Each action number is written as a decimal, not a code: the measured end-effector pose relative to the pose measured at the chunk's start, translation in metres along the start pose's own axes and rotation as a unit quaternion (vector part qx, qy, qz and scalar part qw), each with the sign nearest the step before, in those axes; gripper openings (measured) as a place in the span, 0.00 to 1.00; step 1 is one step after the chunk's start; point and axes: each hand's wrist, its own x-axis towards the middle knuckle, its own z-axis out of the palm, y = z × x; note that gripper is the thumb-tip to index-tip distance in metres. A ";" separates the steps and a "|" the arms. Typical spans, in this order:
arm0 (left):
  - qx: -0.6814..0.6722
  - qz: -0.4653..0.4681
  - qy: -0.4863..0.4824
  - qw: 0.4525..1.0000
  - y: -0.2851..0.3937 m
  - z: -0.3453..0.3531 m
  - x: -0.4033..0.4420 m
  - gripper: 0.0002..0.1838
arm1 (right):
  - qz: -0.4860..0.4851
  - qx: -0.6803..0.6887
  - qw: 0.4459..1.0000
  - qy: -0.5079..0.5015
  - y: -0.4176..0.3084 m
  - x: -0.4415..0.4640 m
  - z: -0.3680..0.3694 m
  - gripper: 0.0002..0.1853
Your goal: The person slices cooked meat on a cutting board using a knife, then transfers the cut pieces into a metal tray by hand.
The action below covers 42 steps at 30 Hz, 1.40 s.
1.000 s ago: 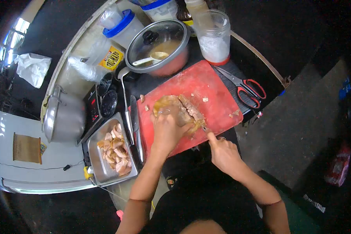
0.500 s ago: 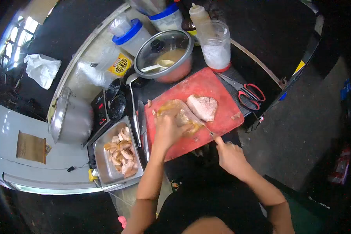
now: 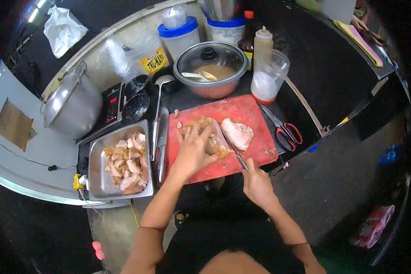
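Observation:
On a red cutting board (image 3: 201, 171) lies a large piece of meat (image 3: 220, 137) with yellowish skin. My left hand (image 3: 195, 147) presses down on it, fingers spread over its top. My right hand (image 3: 259, 186) is wrapped round the handle of a knife (image 3: 239, 158), whose blade lies along the right edge of that piece. Just right of the blade rests a cut pale slab of meat (image 3: 238, 134). Small scraps sit near the board's left edge. A metal tray (image 3: 96, 183) to the left holds several meat chunks (image 3: 129, 163).
Left of the board lie a ladle (image 3: 156, 130) and a second knife (image 3: 162, 150). Behind are a lidded bowl (image 3: 212, 89), a jar (image 3: 269, 77) and a squeeze bottle (image 3: 262, 45). Red-handled scissors (image 3: 285, 132) lie right; a pot (image 3: 75, 102) stands left. Another person's hand (image 3: 359, 23) shows at top right.
The pale slab has come apart from the large piece and lies to its right. The knife has moved up along the cut side. The camera view has turned and shifted.

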 end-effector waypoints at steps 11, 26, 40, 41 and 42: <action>0.054 0.040 0.072 0.995 0.004 0.032 -0.011 0.26 | -0.008 -0.081 0.996 -0.023 -0.011 0.023 0.013 0.21; -0.019 0.093 -0.042 0.995 0.000 0.013 -0.002 0.28 | -0.229 -0.391 0.891 -0.032 -0.150 -0.018 -0.232 0.16; 0.096 0.062 -0.244 0.963 0.003 0.102 0.062 0.49 | -0.140 -0.605 0.722 0.306 -0.225 -0.072 -0.180 0.10; 0.074 0.059 -0.241 0.966 0.003 0.095 0.064 0.53 | -0.136 -0.600 0.724 0.311 -0.226 -0.078 -0.178 0.11; 0.051 0.057 -0.238 0.968 0.003 0.087 0.066 0.56 | -0.136 -0.595 0.728 0.311 -0.226 -0.081 -0.179 0.12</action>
